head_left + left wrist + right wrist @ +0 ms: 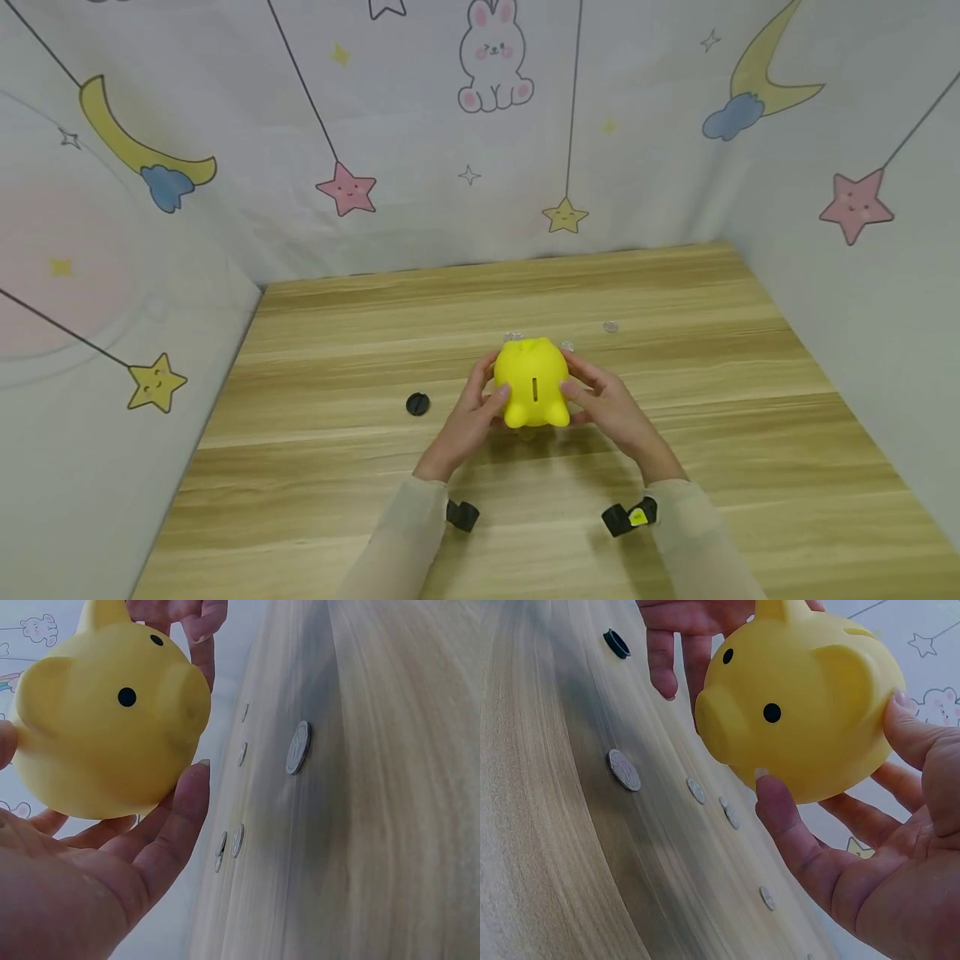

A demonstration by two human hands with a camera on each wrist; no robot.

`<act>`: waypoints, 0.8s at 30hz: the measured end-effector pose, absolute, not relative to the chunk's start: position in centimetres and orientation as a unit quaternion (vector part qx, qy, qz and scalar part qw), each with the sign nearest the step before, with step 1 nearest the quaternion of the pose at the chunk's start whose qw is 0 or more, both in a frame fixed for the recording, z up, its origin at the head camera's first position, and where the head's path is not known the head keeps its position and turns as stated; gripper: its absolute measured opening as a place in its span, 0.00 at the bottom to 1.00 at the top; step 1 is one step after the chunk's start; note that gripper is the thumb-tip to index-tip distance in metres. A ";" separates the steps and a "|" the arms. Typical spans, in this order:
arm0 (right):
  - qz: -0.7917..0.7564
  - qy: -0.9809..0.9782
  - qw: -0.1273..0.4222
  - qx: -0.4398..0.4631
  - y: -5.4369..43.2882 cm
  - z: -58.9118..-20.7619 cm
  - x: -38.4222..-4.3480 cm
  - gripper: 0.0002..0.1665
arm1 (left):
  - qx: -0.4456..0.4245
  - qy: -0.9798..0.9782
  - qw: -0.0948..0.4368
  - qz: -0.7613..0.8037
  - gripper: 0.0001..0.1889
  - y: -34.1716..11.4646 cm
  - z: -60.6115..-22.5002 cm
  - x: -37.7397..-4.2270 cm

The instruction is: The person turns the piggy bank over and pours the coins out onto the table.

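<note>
A yellow piggy bank [531, 367] is held up off the table between both hands, its coin slot toward the head camera. My left hand [468, 421] grips its left side, thumb near the slot side and fingers curled around beneath. On the opposite side my right hand [617, 414] holds it the same way. In the left wrist view the snout and black eyes [127, 697] show. Below the bank a silver coin [623, 769] lies flat on the wood. The bank's underside is hidden from the head view.
A round black plug [417, 404] lies on the wooden table [315, 492] left of the hands. Several more coins are scattered beyond the bank, one coin [611, 327] farther right. Printed fabric walls [420, 225] stand around the table's back and sides.
</note>
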State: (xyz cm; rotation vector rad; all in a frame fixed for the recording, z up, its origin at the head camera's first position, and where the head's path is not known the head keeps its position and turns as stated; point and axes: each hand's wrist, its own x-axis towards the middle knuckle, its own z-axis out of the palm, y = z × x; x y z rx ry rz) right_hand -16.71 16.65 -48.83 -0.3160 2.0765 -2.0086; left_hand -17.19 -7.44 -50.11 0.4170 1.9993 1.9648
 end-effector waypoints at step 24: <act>-0.620 0.747 0.231 0.057 14.8 -47.9 -16.3 0.47 | 0.012 0.766 0.216 0.606 0.38 -7.1 -49.7 -17.2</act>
